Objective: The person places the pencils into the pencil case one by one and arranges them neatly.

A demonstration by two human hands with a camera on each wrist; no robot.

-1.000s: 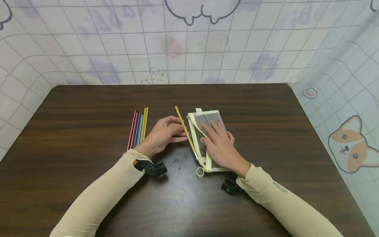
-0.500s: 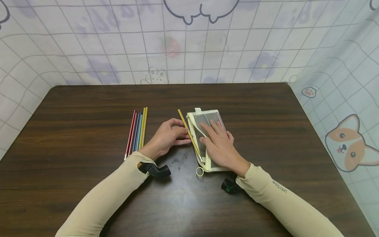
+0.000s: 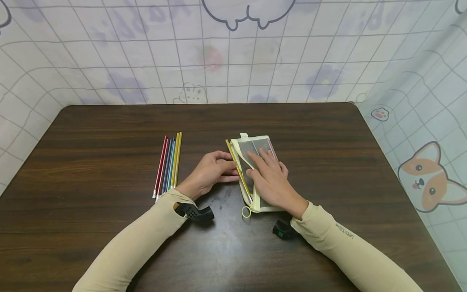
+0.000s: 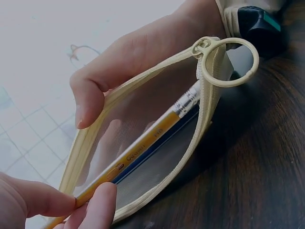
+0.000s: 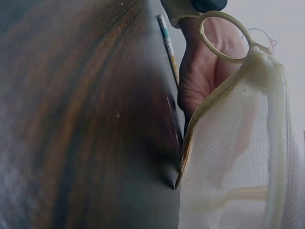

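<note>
While hands flank it, pencil slants.

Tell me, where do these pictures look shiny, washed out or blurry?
Head view: a pale sheen on the dark table, between the forearms; left wrist view: the wall covering is washed out, though lettering on the yellow pencil is fairly clear; right wrist view: the pouch looks hazy.

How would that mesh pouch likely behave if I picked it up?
The mesh pouch would probably sag, looking thin and see-through. It gapes open, so the yellow pencil partly inside might slide out if tipped. The pull ring, linked at one corner, may swing.
</note>
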